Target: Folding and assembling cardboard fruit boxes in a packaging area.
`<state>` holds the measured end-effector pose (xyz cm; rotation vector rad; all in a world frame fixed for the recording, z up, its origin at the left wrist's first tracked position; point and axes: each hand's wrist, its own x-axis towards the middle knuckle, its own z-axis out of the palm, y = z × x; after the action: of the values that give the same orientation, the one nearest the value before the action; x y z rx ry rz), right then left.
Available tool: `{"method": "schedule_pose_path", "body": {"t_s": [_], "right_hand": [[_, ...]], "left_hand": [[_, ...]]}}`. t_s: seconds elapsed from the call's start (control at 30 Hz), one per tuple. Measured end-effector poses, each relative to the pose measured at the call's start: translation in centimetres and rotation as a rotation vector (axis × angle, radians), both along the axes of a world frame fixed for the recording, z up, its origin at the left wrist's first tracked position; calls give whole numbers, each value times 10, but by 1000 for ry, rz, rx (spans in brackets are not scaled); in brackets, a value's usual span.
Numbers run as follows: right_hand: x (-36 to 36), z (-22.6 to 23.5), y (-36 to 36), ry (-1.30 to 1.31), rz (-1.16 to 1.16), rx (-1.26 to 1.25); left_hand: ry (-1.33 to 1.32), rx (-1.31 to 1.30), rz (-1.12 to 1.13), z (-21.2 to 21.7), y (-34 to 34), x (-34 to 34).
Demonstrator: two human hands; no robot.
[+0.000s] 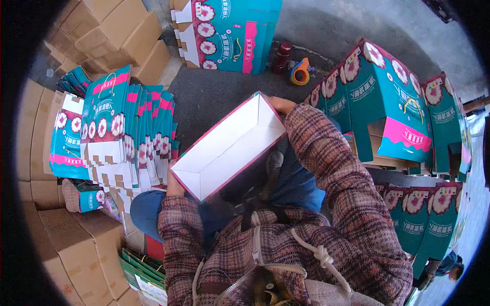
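Observation:
Above my lap I hold an open carton [232, 148], with its plain white inside facing up and a dark red rim. It lies slanted, its far end toward the right. My left hand [175, 185] grips the near left end, its fingers partly hidden behind the carton wall. At the far right end my right hand [282, 105] is closed on the carton's edge, with most of its fingers out of sight. Nothing lies inside the carton.
Flattened teal and pink cartons [104, 112] stand in a row at the left, beside stacked brown boxes [109, 38]. Folded teal cartons [393, 112] are piled at the right. More flat cartons [229, 35], a dark red bottle [281, 57] and tape rolls [299, 74] are ahead.

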<state>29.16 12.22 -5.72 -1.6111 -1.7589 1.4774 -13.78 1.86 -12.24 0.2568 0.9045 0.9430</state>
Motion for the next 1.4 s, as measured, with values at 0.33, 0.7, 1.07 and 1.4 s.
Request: {"method": "schedule_pose_path", "body": {"t_s": [0.33,0.7,1.07,1.4], "right_hand": [[2,45,-10,591,-333,-30],[-12,40,-29,554,-231,-189],[9,-6,-4,-171,-212,181],[-32,12,-34,-641,209,355]], "left_hand": [[328,288,285,55,6,22],[450,-16,191,-13,-16,-1],[789,258,-4,21,-18,40],[1118,706,6,27,-20,61]]}}
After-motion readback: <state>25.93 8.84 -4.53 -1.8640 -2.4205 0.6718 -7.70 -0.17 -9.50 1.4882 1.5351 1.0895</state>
